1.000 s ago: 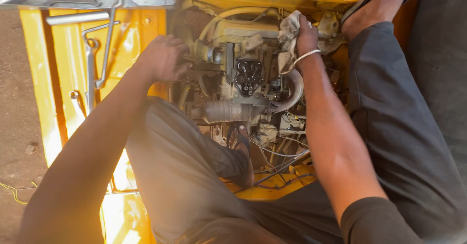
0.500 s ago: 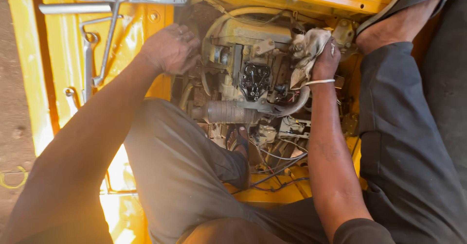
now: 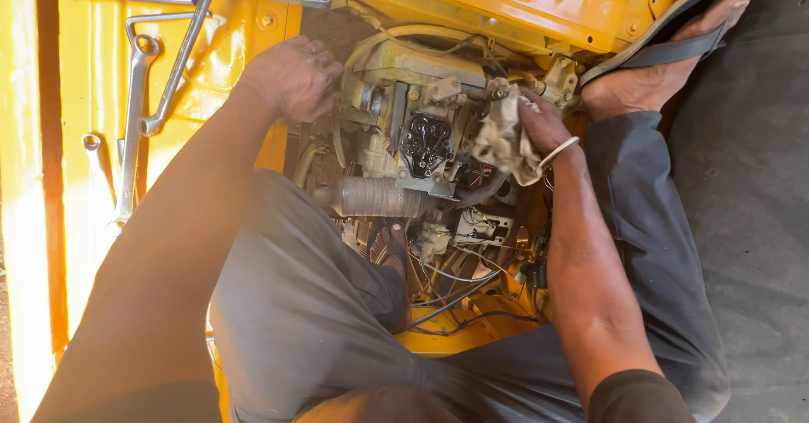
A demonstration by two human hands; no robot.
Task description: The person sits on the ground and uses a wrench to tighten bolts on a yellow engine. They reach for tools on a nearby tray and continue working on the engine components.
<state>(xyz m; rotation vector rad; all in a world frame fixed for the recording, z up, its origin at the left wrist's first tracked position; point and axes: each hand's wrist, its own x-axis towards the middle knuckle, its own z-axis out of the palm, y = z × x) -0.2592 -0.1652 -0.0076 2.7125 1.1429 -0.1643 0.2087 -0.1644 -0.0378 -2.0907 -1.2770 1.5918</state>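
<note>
Yellow-painted sheet metal frames an open engine bay [image 3: 506, 18], and inside it sits a small, grimy engine [image 3: 421, 128] with a ribbed grey hose [image 3: 379, 197] lying across its lower front and a tangle of thin wires [image 3: 459, 292] beneath. A person seated over the bay works with both bare hands. The right hand [image 3: 539, 124], a pale band at its wrist, is closed around a crumpled, dirty rag [image 3: 506, 136] and presses it against the engine's upper right side. The left hand [image 3: 291, 77] rests at the engine's upper left edge, against the bay's rim; its fingers are curled inward, though what they grip, if anything, cannot be told from this angle. The person's grey-trousered legs straddle the opening: one foot in a dark sandal [image 3: 674, 40] is braced on the yellow rim at upper right, and the other foot [image 3: 389, 250] is down inside the bay beside the wires. Bare metal brackets [image 3: 143, 94] hang on the yellow panel at left.
</note>
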